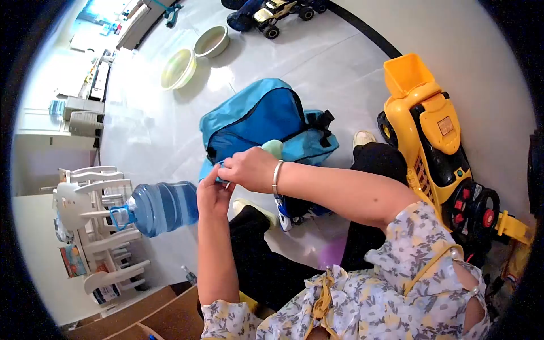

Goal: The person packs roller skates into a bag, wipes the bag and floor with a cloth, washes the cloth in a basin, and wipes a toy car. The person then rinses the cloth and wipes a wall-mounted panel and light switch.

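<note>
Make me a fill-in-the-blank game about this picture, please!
1. The left hand and right hand are close together by the open bag, whose main colour is ____.
2. Of left and right, the person wears the bracelet on the ____.
3. The number of basins beyond the bag is ____.
4. The ride-on toy is mostly black and ____.

Missing words: blue; right; two; yellow.

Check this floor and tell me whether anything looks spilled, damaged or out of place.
One oddity: a purple patch between the black trouser legs, standing out against the pale floor. I can't tell whether it's a reflection, a stain or an object. Nothing else looks clearly spilled or damaged.
</note>
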Tool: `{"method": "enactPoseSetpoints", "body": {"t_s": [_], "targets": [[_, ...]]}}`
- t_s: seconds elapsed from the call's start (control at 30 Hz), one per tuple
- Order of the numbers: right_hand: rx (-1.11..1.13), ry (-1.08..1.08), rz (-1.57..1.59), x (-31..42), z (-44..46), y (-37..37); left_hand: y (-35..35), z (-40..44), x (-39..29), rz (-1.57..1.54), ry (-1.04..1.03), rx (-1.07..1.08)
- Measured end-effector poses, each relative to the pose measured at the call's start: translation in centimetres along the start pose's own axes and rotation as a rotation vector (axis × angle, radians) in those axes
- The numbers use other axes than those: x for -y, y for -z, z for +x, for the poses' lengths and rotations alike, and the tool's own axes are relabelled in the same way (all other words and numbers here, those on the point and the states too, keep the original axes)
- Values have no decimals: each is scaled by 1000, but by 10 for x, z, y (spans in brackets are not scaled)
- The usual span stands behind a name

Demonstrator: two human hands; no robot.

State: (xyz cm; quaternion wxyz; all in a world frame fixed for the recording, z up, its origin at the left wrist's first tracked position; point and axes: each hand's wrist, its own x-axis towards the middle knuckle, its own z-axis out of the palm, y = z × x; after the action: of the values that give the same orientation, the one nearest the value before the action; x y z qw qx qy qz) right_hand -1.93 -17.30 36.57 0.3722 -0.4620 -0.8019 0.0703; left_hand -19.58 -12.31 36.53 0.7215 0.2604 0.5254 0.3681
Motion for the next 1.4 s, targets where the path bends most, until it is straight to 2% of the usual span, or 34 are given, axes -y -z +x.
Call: {"method": "enactPoseSetpoints", "body": {"t_s": [0.07,0.13,0.2,0.23,0.27,0.3,0.37,0.4,0.43,0.47,0.53,0.6,0.63,0.7,0.77,0.8,0.87,0.93,0.97,1.03,1.07,1.13,1.17,1.2,1.33,1.4], "targets": [[89,-8,44,4,-7,-6,30,16,15,-87,35,33],[155,-80,81,5,-14,-5,47,20,30,-219,-84,2],[27,-206,132,0,-15,7,52,25,21,-418,-27,-87],[32,-287,201,-7,-13,14,57,32,14,-474,-72,-78],[40,-372,266,-16,-12,17,74,48,12,-559,-96,78],[57,-428,288,-24,-18,15,76,47,7,-599,-150,119],[92,-476,308,-37,-31,12,84,50,-3,-646,-201,93],[133,-585,311,-45,-41,6,89,50,-7,-689,-220,101],[165,-697,309,-53,-52,-1,90,50,-13,-701,-249,46],[186,-692,306,-61,-64,-10,91,47,-19,-713,-276,-10],[265,-1007,308,-84,-92,-47,103,43,-29,-799,-325,-41],[254,-1086,252,-109,-140,-87,129,57,-33,-807,-373,-128],[314,-1118,271,-114,-162,-93,123,50,-39,-820,-382,-236],[485,-1199,304,-119,-189,-100,142,47,-44,-821,-422,-319],[387,-1339,437,-115,-199,-108,174,60,-44,-821,-441,-324],[452,-1356,373,-119,-191,-102,184,62,-45,-790,-462,-304],[335,-1321,496,-120,-177,-94,220,84,-46,-850,-459,-286],[338,-1193,621,-103,-143,-73,232,88,-45,-848,-465,-238],[333,-1198,603,-106,-143,-75,233,97,-42,-860,-456,-227],[237,-1199,837,-113,-143,-89,245,105,-40,-770,-510,-324],[249,-1190,848,-115,-144,-98,253,107,-37,-768,-522,-337],[189,-1160,677,-118,-149,-106,265,113,-30,-587,-562,-376],[150,-1266,711,-107,-139,-91,268,118,-29,-529,-574,-383],[137,-1268,704,-108,-139,-88,272,124,-29,-530,-575,-365],[113,-1175,553,-104,-120,-52,306,139,-24,-515,-583,-288],[54,-1036,344,-108,-114,-16,326,153,-19,-474,-579,-243]]}}
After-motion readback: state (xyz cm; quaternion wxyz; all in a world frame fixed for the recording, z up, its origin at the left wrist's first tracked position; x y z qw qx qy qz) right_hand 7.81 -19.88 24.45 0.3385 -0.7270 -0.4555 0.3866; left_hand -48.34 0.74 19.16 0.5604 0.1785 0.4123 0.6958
